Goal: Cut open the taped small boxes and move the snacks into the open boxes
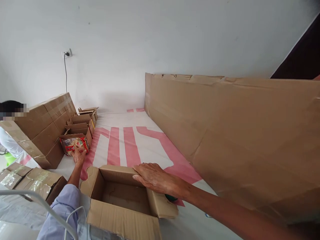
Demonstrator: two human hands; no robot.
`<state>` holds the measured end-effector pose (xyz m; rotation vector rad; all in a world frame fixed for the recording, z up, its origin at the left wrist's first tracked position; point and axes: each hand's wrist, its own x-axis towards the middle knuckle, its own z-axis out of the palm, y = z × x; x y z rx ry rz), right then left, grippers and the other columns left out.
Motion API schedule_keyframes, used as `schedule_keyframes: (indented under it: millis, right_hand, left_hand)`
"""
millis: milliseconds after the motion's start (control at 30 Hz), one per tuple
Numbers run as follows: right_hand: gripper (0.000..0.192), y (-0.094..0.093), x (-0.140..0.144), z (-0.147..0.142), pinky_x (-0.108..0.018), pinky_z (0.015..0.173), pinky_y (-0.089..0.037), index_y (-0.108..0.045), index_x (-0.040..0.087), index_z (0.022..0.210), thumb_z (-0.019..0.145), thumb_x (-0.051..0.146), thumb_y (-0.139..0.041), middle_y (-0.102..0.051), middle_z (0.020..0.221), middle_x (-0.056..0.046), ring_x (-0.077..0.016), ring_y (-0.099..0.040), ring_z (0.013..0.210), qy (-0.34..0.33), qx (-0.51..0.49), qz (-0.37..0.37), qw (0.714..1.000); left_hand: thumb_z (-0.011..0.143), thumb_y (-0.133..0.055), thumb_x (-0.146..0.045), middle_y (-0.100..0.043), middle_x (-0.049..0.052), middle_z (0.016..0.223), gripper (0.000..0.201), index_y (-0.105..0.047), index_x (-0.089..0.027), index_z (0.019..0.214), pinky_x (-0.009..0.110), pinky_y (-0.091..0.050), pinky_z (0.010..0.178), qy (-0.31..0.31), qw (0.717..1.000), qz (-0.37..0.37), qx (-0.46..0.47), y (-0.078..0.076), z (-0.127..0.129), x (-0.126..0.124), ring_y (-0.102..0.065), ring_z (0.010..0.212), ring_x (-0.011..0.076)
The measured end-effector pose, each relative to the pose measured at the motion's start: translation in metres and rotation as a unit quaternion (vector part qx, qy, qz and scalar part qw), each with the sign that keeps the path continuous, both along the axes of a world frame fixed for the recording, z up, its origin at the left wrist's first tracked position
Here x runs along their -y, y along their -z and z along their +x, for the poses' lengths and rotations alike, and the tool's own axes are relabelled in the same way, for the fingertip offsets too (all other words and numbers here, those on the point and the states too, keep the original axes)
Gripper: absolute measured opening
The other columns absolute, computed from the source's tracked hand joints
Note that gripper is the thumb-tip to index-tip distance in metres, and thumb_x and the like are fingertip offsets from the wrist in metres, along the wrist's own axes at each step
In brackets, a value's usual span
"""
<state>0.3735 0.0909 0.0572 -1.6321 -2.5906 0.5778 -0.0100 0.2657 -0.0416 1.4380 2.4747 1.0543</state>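
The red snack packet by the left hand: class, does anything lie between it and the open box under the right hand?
Nothing visible does. The left hand touches the red snack packet; only bare mat separates it from the open box, where the right hand rests.

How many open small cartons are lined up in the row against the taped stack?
4, perhaps more hidden: nearest carton holds a red packet under the left hand; second, third and fourth run toward the wall.

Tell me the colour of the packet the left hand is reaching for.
Mostly red packet, by the left hand; head view.
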Motion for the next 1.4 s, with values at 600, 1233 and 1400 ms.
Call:
schedule_keyframes:
  millis: [600,1233,1400]
  right_hand:
    - [0.024,0.025,-0.012,0.007,-0.039,0.089,-0.042,-0.06,0.024,0.096,0.105,0.035,-0.041,-0.074,0.105,-0.01,-0.0294,-0.068,0.101,-0.015,-0.035,0.008,0.999]
    - [0.035,0.001,-0.065,-0.043,-0.031,0.074,-0.041,-0.074,0.018,0.096,0.105,0.031,-0.042,-0.077,0.106,-0.012,-0.0256,-0.07,0.098,-0.008,0.027,0.018,0.999]
    - [0.034,-0.002,-0.091,-0.114,-0.029,0.076,-0.044,-0.077,0.018,0.103,0.104,0.033,-0.047,-0.079,0.114,-0.013,-0.0244,-0.072,0.104,-0.018,0.013,0.021,1.0]
  left_hand:
    - [0.09,-0.062,-0.027,-0.061,0.024,0.142,0.084,-0.028,-0.015,0.166,0.043,-0.052,0.103,0.027,0.992,-0.09,-0.081,-0.028,0.008,0.006,-0.068,0.123,0.0356]
    - [0.077,-0.077,-0.044,-0.075,0.012,0.126,0.026,-0.078,-0.028,0.097,0.066,-0.035,0.116,0.149,0.916,-0.255,-0.272,-0.117,-0.077,0.196,-0.054,0.137,0.0388]
    - [0.074,-0.077,-0.042,-0.073,0.011,0.129,0.035,-0.077,-0.03,0.107,0.058,-0.038,0.116,0.172,0.913,-0.246,-0.276,-0.12,-0.093,0.224,-0.055,0.137,0.0361]
